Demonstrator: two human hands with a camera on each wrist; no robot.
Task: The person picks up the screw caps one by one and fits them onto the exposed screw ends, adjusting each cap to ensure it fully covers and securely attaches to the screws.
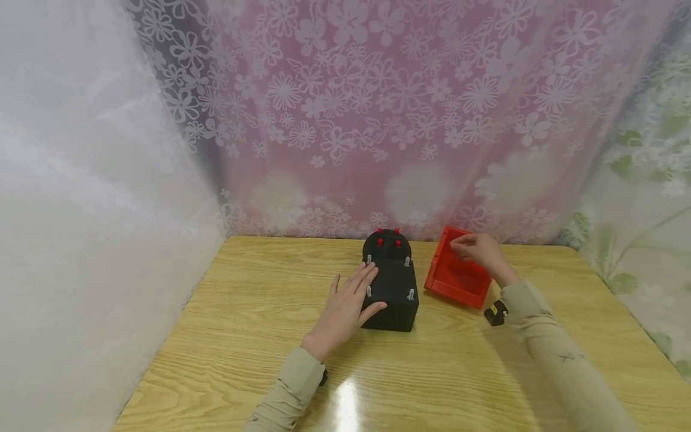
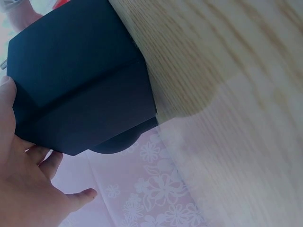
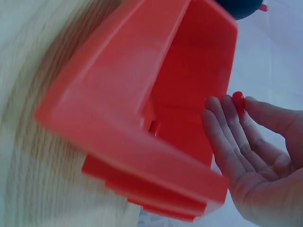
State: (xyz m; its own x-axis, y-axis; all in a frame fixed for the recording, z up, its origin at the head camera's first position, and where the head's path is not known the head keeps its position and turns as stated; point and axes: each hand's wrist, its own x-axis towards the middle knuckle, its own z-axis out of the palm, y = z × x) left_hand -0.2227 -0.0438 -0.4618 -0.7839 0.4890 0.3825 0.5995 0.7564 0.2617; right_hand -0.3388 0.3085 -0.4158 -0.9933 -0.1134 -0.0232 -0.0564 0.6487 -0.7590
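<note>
My left hand (image 1: 345,303) rests with fairly straight fingers on the left side of a black box (image 1: 393,282). Metal pins stand at the box's top corners, and a rounded black panel (image 1: 387,246) with several red pegs (image 1: 397,243) rises behind it. In the left wrist view the thumb and fingertips touch the black box (image 2: 80,71). My right hand (image 1: 483,252) is over the red bin (image 1: 456,293). Seen from the right wrist, that hand (image 3: 255,161) pinches a small red peg (image 3: 238,102) between thumb and finger. Another red piece (image 3: 154,127) lies inside the bin.
The wooden table (image 1: 259,336) bears the box and, to its right, the bin. A floral curtain (image 1: 345,120) hangs behind the table's far edge, with pale cloth (image 1: 97,180) at the left and leafy cloth (image 1: 637,216) at the right.
</note>
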